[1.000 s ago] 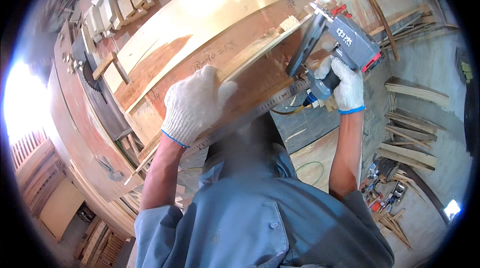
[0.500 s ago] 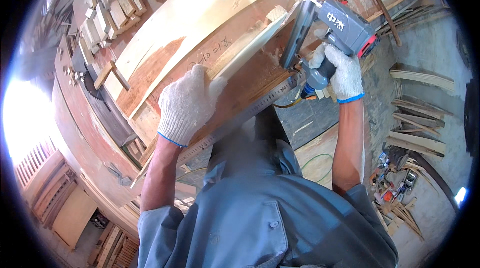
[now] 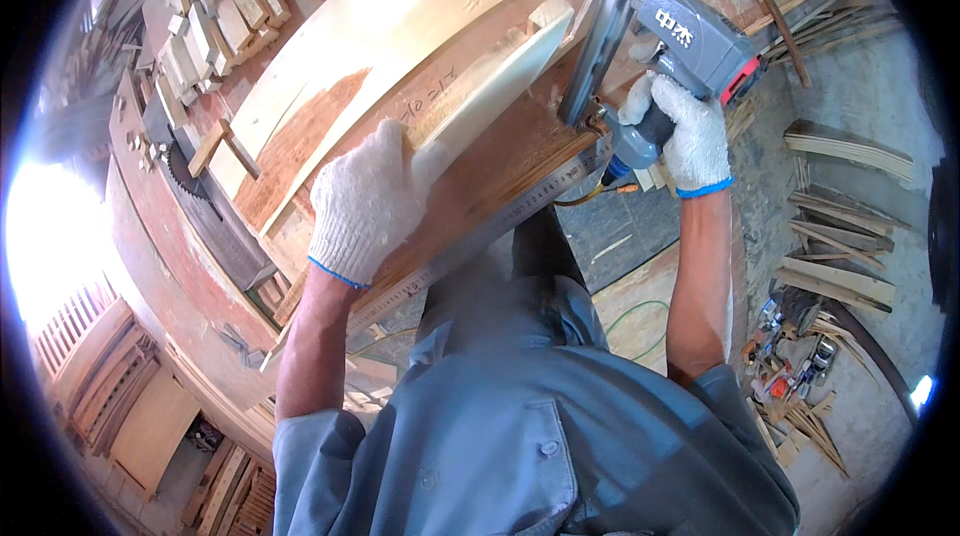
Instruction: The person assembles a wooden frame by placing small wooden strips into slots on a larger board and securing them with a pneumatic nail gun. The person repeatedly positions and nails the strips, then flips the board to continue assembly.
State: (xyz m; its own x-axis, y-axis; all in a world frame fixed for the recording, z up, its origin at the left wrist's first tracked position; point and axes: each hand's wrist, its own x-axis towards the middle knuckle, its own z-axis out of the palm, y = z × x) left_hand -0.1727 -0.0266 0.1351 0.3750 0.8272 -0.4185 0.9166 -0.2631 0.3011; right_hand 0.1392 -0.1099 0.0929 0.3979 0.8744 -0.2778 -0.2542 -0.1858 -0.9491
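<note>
My right hand point(image 3: 685, 131), in a white knit glove, grips the handle of a grey nail gun point(image 3: 655, 41) whose nose points down at the end of a pale curved wooden strip point(image 3: 495, 86). My left hand point(image 3: 365, 201), also gloved, presses flat on the near end of that strip and on the brown board point(image 3: 480, 151) beneath it. A metal ruler edge point(image 3: 500, 226) runs along the bench's near side, just below my left hand. A wider pale curved board point(image 3: 370, 36) lies further back on the bench.
Several small wood blocks point(image 3: 215, 21) are lined up at the far left of the bench, near a round saw blade point(image 3: 185, 171). Curved wooden offcuts point(image 3: 840, 276) and tools lie on the floor at right. An orange and a green hose point(image 3: 640, 321) run below the bench.
The nail gun and my right hand have shifted up and slightly left along the strip. My left hand stays pressed on the wood.
</note>
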